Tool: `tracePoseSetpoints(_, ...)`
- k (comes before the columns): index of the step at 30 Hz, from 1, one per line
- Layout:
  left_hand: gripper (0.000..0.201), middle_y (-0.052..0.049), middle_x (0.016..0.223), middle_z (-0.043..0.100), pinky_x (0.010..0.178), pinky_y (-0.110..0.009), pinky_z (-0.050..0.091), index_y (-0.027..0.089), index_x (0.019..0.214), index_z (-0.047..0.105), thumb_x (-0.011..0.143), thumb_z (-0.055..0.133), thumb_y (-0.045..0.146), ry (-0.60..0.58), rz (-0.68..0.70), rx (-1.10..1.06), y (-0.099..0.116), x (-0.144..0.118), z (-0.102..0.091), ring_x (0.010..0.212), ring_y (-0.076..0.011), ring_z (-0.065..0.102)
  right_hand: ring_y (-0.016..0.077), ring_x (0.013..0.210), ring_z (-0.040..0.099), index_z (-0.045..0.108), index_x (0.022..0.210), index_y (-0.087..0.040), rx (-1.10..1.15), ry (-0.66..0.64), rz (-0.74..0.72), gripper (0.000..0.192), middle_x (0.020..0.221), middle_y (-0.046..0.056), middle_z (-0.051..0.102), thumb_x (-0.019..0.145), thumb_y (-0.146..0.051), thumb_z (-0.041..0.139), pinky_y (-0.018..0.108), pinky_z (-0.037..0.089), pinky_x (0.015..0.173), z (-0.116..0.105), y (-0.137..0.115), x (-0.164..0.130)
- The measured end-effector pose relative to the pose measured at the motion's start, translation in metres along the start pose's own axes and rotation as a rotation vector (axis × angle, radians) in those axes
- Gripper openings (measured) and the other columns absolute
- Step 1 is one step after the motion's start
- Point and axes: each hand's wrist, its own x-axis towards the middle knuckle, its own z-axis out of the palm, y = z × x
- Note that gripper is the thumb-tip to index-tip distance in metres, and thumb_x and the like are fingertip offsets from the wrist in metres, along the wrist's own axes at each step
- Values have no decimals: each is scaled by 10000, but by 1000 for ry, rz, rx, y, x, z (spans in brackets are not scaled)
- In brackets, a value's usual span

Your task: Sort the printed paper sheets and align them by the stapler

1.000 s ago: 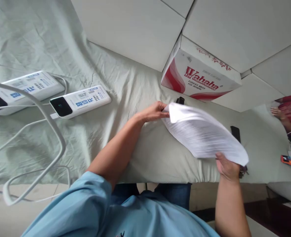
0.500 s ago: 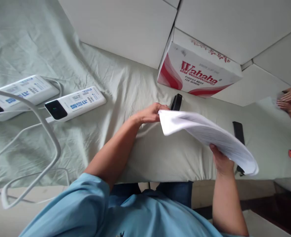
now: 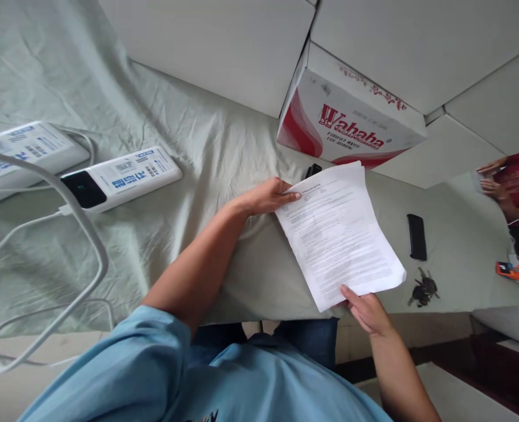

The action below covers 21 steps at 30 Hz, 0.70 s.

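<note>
Printed paper sheets [image 3: 336, 234], apparently a thin stack, are held tilted over the cloth-covered table, text side toward me. My left hand [image 3: 271, 196] pinches their upper left corner, thumb on top and the other fingers partly hidden. At the lower edge, my right hand [image 3: 365, 308] grips the sheets with its thumb on the front and its fingers underneath. Just behind the upper edge, a small black object [image 3: 314, 170] shows in part; the paper covers the rest.
A Wahaba-labelled carton [image 3: 351, 117] stands against the white panels. White power banks [image 3: 122, 179] with cables lie left. A black phone [image 3: 416, 236] and keys [image 3: 423, 288] are right of the paper. Farther right are an orange tool [image 3: 516, 271] and another person's hands [image 3: 493, 179].
The sheets have swung from a curled, slanted position to face me flatter. My right hand has moved left and down with their lower edge, and the keys now show.
</note>
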Motion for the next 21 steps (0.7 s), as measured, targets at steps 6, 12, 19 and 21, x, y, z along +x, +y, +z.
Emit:
tracePoseSetpoints(6,367,-19,574,577,474,-265,307,191,542,664,727,937,353,-179,-127,-94,9,-2,2,475,-125,454,349,1348,713,719,1404,-287,-110,134,-183,758,1382,138,785,769,-652,916,596,513,1223,-62,-41,16)
tracePoseSetpoints(12,345,-10,553,623,468,-259,356,206,552,708,690,923,437,-263,-45,-44,8,-3,9,458,-162,545,324,1289,729,747,1352,-285,-143,-69,-384,799,1357,109,798,687,-673,964,506,571,1147,-21,-86,74)
tracePoseSetpoints(19,128,-9,710,746,516,-225,423,209,777,812,738,823,331,-209,-56,79,4,-3,12,568,-157,628,241,715,757,837,932,-184,-192,-15,-371,516,823,65,830,812,-685,859,362,605,697,31,-88,123)
tracePoseSetpoints(21,135,7,697,725,500,-229,401,208,854,808,735,798,270,-117,-112,87,2,-3,10,529,-139,580,216,623,706,815,864,-173,-145,4,-293,552,723,50,792,748,-708,886,333,563,613,35,-84,132)
